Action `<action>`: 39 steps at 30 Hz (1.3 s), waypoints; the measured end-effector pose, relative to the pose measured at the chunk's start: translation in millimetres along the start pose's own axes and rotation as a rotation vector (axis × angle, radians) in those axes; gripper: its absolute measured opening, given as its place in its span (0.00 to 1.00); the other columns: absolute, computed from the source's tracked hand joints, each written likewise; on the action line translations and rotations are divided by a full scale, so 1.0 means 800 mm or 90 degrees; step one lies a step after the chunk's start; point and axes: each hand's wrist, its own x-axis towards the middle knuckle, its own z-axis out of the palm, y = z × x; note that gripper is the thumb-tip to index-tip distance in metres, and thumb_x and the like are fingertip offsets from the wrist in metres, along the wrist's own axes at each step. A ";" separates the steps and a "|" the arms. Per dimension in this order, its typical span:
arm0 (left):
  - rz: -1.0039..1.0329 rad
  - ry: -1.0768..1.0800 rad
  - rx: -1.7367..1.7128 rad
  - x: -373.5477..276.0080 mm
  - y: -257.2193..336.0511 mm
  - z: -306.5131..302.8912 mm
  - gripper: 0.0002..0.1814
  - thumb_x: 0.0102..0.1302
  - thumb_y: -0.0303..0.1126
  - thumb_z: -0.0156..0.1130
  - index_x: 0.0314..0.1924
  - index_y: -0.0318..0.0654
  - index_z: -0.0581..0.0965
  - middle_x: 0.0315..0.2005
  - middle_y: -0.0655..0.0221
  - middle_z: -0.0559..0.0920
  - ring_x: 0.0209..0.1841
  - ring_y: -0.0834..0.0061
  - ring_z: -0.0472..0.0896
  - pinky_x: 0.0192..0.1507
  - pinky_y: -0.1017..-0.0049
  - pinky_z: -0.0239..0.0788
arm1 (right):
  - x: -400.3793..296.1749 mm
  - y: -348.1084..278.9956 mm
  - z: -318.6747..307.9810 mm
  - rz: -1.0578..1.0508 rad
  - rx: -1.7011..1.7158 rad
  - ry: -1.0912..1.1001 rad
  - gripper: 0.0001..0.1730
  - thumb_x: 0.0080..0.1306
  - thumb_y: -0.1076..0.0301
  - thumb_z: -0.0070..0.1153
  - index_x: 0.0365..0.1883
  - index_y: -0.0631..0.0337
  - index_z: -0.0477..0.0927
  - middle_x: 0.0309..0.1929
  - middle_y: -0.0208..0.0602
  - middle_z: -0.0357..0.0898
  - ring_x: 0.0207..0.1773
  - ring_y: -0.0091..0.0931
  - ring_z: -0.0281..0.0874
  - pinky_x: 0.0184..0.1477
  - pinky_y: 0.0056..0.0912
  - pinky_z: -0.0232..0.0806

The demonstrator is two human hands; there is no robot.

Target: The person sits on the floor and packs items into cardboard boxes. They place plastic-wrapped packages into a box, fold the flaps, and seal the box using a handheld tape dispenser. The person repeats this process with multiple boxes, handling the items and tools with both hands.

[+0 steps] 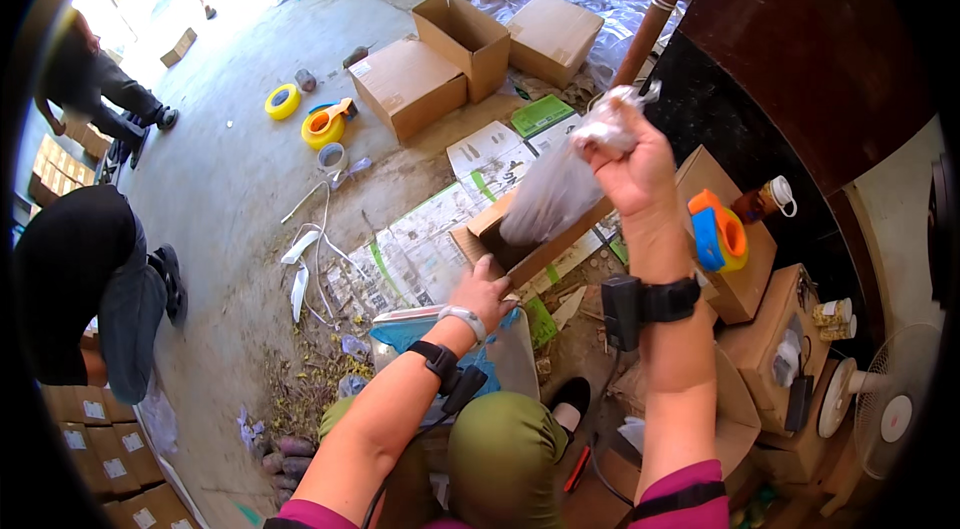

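Note:
An open cardboard box [559, 247] stands before me on flattened printed cartons [420, 251]. At its near left end, my left hand [484, 296] has its fingers over the edge. My right hand [634, 161] is raised above the box, gripping the bunched neck of a translucent plastic bag [555, 191]. The lower part of this bag hangs down into the box opening, and its contents are too blurred to tell. Just below my left hand, a pale container [514, 349] with blue plastic is partly hidden by my forearm.
Yellow tape rolls [283, 102] lie on the floor, one beside an orange tape dispenser [328, 121]. Cardboard boxes [409, 82] stand beyond. Another tape dispenser [718, 231] sits on a carton at right, above a fan [896, 409]. Purplish tubers [292, 454] lie lower left. Other people [82, 289] are at left.

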 end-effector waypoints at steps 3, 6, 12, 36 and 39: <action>0.003 -0.004 -0.023 -0.001 0.005 0.000 0.23 0.59 0.45 0.63 0.55 0.50 0.76 0.65 0.49 0.58 0.60 0.46 0.65 0.59 0.59 0.64 | -0.012 -0.034 0.040 -0.041 0.013 -0.035 0.10 0.64 0.66 0.56 0.42 0.61 0.76 0.39 0.35 0.75 0.40 0.31 0.74 0.45 0.42 0.69; 0.005 0.003 -0.035 0.001 0.011 0.003 0.22 0.59 0.42 0.63 0.54 0.50 0.75 0.65 0.50 0.59 0.60 0.47 0.64 0.59 0.61 0.64 | -0.038 -0.078 0.082 -0.111 -0.018 -0.115 0.10 0.64 0.67 0.56 0.42 0.61 0.76 0.35 0.33 0.74 0.38 0.29 0.71 0.47 0.42 0.66; 0.004 0.020 -0.100 0.001 0.006 -0.006 0.23 0.58 0.37 0.64 0.55 0.45 0.74 0.64 0.57 0.61 0.54 0.55 0.73 0.54 0.61 0.69 | -0.103 -0.160 0.102 -0.158 -0.035 -0.341 0.15 0.70 0.71 0.44 0.53 0.67 0.72 0.51 0.43 0.74 0.54 0.36 0.72 0.58 0.51 0.63; -0.110 0.265 -0.916 -0.144 0.025 -0.108 0.06 0.68 0.31 0.56 0.35 0.39 0.79 0.20 0.79 0.77 0.20 0.87 0.71 0.22 0.83 0.61 | -0.164 0.045 0.027 -0.001 -0.585 -0.092 0.10 0.70 0.69 0.48 0.47 0.62 0.74 0.34 0.30 0.78 0.33 0.18 0.73 0.38 0.21 0.69; -0.167 0.339 -0.960 -0.150 0.003 -0.135 0.08 0.69 0.33 0.56 0.35 0.39 0.78 0.19 0.78 0.75 0.19 0.87 0.69 0.20 0.83 0.57 | -0.095 0.055 -0.058 -0.292 -1.056 -0.042 0.06 0.64 0.69 0.53 0.36 0.62 0.77 0.34 0.36 0.79 0.38 0.30 0.75 0.42 0.32 0.69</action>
